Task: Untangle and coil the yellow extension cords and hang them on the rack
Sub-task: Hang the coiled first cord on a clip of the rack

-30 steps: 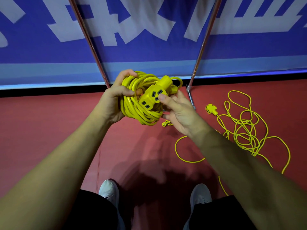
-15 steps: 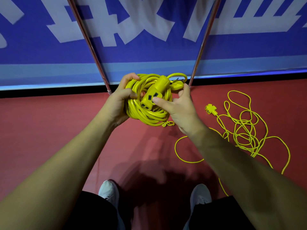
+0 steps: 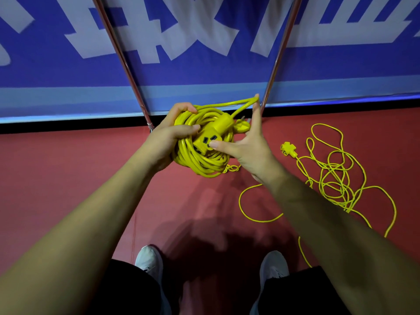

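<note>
A thick yellow extension cord (image 3: pixel 200 162) is wound into a tight coil, held up in front of me. My left hand (image 3: pixel 169 137) grips the coil's left side, fingers curled round the strands. The cord's socket block (image 3: pixel 210 138) lies across the coil's front. My right hand (image 3: pixel 247 146) has its thumb pressed on the socket block, while a raised finger hooks a loop of the cord (image 3: pixel 241 103) and stretches it up and to the right. A second, thinner yellow cord (image 3: pixel 334 178) lies tangled on the red floor at the right, its socket end (image 3: pixel 288 149) towards the rack.
Two slanted metal rack poles, a left pole (image 3: pixel 118 53) and a right pole (image 3: pixel 280 51), rise before a blue banner with white characters. Their feet meet the red floor (image 3: pixel 68 178) near the coil. My white shoes (image 3: pixel 150 258) stand below.
My right hand's finger has pulled a loop of the thick cord up and out to the right. The coil has shifted slightly right and the left hand keeps its grip.
</note>
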Demonstrator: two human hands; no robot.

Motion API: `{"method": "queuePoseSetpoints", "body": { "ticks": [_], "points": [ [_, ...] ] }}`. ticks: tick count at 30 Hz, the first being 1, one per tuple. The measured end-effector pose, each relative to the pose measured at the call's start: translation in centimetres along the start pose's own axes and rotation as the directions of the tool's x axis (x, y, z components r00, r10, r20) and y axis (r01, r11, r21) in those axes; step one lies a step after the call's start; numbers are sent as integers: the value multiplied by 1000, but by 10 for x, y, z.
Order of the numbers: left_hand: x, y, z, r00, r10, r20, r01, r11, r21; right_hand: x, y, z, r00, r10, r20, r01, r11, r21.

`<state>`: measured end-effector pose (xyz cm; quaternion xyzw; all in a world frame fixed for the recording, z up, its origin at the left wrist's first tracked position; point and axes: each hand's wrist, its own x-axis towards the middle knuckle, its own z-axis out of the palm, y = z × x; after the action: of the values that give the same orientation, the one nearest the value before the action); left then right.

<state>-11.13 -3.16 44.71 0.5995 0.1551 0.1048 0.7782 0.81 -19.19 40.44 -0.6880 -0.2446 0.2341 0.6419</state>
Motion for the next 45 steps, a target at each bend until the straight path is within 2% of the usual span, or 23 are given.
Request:
{"method": "queuePoseSetpoints", "body": {
  "ticks": [8, 11, 13, 15, 17, 18, 20, 23, 26, 33, 39, 45],
  "points": [
    [4, 3, -3, 1000, 2, -5, -2, 1000, -5, 3, -3, 6, 986, -119, -116, 108, 990, -96],
    [4, 0, -6, 1000, 14, 6, -14, 1000, 6, 3, -2, 9, 973, -170, -158, 135, 968, -212],
    [4, -1, -8, 1000, 17, 13, -17, 1000, 3, 3, -9, 7, 959, -227, -168, 156, 922, -356],
    [4, -2, -9, 1000, 20, 10, -20, 999, 31, 3, -21, 2, 951, -299, -77, 219, 828, -517],
    [3, -3, -10, 999, 17, 29, -20, 996, 89, 0, -29, -3, 940, -319, 120, 321, 710, -627],
    [2, -3, -10, 999, 11, 47, -16, 995, 101, -1, -29, -5, 928, -308, 208, 368, 683, -631],
    [0, -5, -8, 997, -7, 71, 0, 996, 92, -1, -23, -8, 917, -273, 290, 397, 689, -606],
    [-1, -7, -3, 997, -18, 71, 16, 999, 35, -1, -18, -12, 922, -251, 296, 382, 718, -582],
    [2, -9, -1, 996, -14, 83, 6, 995, 97, -3, -16, -12, 922, -251, 296, 383, 714, -586],
    [5, -11, 2, 997, -6, 75, -11, 975, 221, -14, -15, -6, 940, -246, 235, 335, 553, -763],
    [5, -13, 0, 999, -1, 39, -9, 965, 261, -13, -12, 4, 963, -196, 186, 268, 594, -759],
    [3, -18, 2, 998, 56, 40, -66, 942, 328, -15, -9, 14, 979, -158, 125, 197, 618, -761]
  ]
}}
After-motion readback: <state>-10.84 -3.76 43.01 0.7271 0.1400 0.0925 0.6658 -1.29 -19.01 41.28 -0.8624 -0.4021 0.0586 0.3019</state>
